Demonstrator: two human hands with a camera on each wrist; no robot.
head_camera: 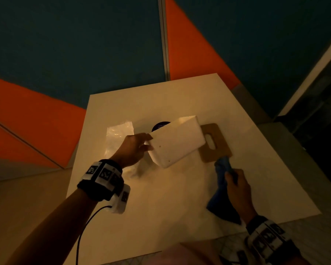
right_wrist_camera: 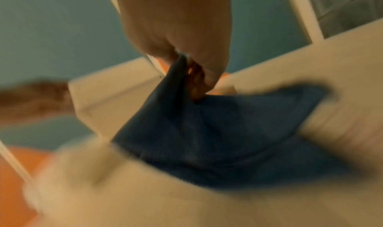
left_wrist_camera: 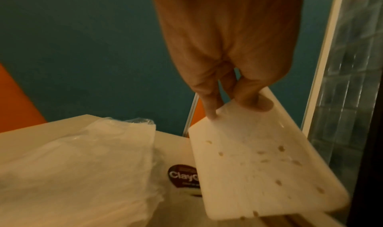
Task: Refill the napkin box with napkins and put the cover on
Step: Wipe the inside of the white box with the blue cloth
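Note:
My left hand (head_camera: 136,148) grips one end of the white napkin box (head_camera: 174,142), which is lifted and tilted above the table (head_camera: 161,217). In the left wrist view the fingers (left_wrist_camera: 209,99) pinch the box (left_wrist_camera: 259,156) at its rim; a flat face with small specks faces the camera. The brown wooden cover (head_camera: 214,144) with a slot lies flat on the table just right of the box. A clear plastic pack of white napkins (head_camera: 118,138) (left_wrist_camera: 82,165) lies to the left. My right hand (head_camera: 237,186) (right_wrist_camera: 186,58) grips a bunched blue cloth (head_camera: 224,188) (right_wrist_camera: 228,132) that touches the table.
A dark round label (head_camera: 161,125) (left_wrist_camera: 182,174) shows on the table behind the box. The table's right edge (head_camera: 294,169) borders a tiled floor. Orange and teal panels stand behind the table.

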